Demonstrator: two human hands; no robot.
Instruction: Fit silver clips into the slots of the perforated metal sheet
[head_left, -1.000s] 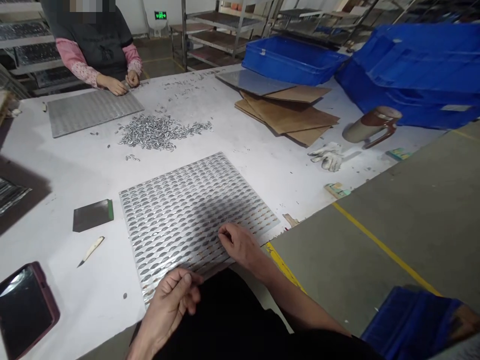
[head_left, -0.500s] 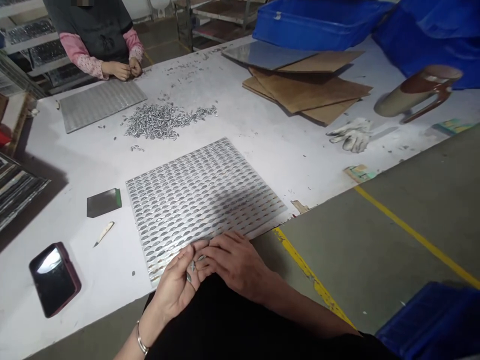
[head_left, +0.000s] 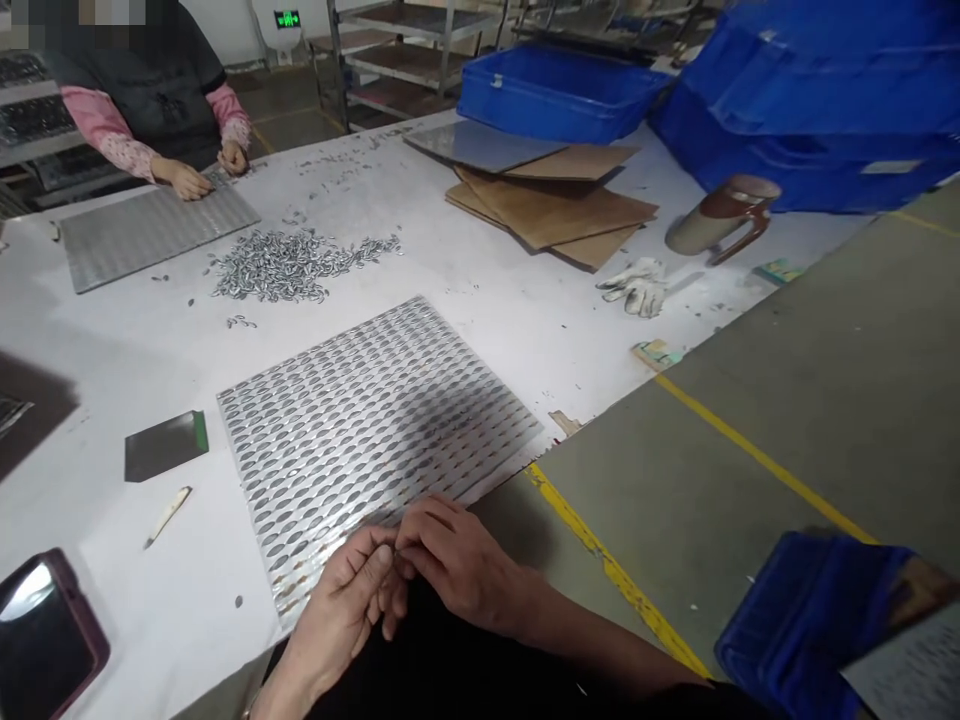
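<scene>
My left hand [head_left: 349, 600] is at the near edge of a patterned sheet [head_left: 360, 430], its thumb and fingers pressed together. Against its fingertips, my right hand [head_left: 461, 560] is closed in a pinch. Whatever lies between the fingers is hidden now. Rows of small grey leaf-shaped pieces cover the sheet, which lies flat on the white table [head_left: 510, 330]. Beyond it is a loose pile of similar pieces [head_left: 277, 265]. A dark flat plate with a green edge [head_left: 165, 447] and a small pointed white tool [head_left: 167, 517] lie left of the sheet.
A person [head_left: 157, 100] works at a second sheet [head_left: 150, 235] across the table. A phone [head_left: 49, 640] lies front left. Brown boards [head_left: 555, 205], a glove [head_left: 637, 288], a mug [head_left: 720, 218] and blue crates [head_left: 555, 90] stand or lie toward the right and back.
The view has shifted right. My left fingers have closed over the small pieces that showed in them earlier. The other person's hands have moved apart, one now on the second sheet.
</scene>
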